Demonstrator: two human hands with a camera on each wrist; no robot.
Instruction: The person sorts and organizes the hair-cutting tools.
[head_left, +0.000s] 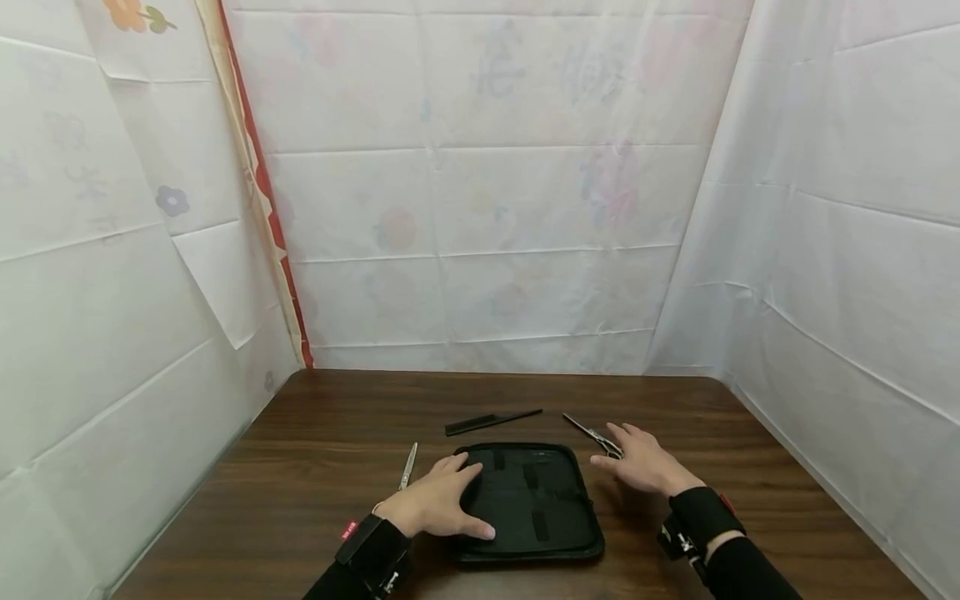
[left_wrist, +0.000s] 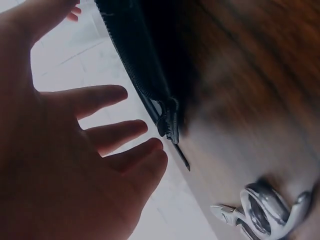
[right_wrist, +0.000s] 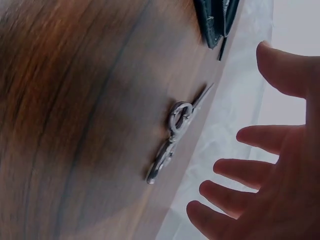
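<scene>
A black zip case (head_left: 512, 500) with elastic loops inside lies on the table. My left hand (head_left: 438, 498) is over its left edge, fingers spread and thumb reaching across the inside. Beyond that hand, a pair of silver scissors (head_left: 408, 465) points away from me; its finger rings (left_wrist: 265, 210) show in the left wrist view. To the right of the case, my right hand (head_left: 641, 460) hovers with its fingers apart and holds nothing. Close by its thumb and fingertips is a second pair of scissors (right_wrist: 177, 125), lying on the wood.
Behind the case lies a black tail comb (head_left: 480, 423), its thin handle pointing right. The dark wooden table (head_left: 315, 483) meets white hanging sheets (head_left: 480, 300) at the back and both sides.
</scene>
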